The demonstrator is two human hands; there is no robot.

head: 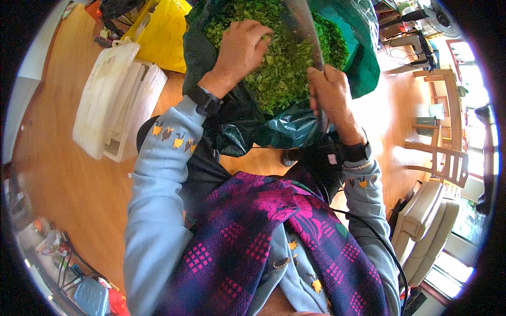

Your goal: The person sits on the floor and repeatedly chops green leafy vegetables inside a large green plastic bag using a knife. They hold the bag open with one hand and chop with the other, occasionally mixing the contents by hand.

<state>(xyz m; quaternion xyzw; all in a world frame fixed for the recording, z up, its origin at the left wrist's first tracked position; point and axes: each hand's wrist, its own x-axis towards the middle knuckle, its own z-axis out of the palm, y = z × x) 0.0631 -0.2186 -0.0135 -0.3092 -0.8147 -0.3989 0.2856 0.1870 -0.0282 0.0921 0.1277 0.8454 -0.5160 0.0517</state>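
Observation:
Chopped leafy greens (276,79) fill a dark green plastic bag (361,75), its mouth spread wide before me. My left hand (245,49) is over the left side of the greens, fingers curled. Some green shows between its thumb and fingers, but whether it grips any leaves is unclear. My right hand (332,89) is closed around the handle of a large knife (306,31). The broad grey blade, slightly blurred, points away from me over the greens, and its far end runs out of the top of the picture.
A white plastic container (106,98) stands on the wooden floor (75,189) at left, near a yellow bag (164,39). On the right are a wooden chair (440,158), a cream padded seat (419,225) and a fan (435,17). A black cable (379,233) runs beside my right arm.

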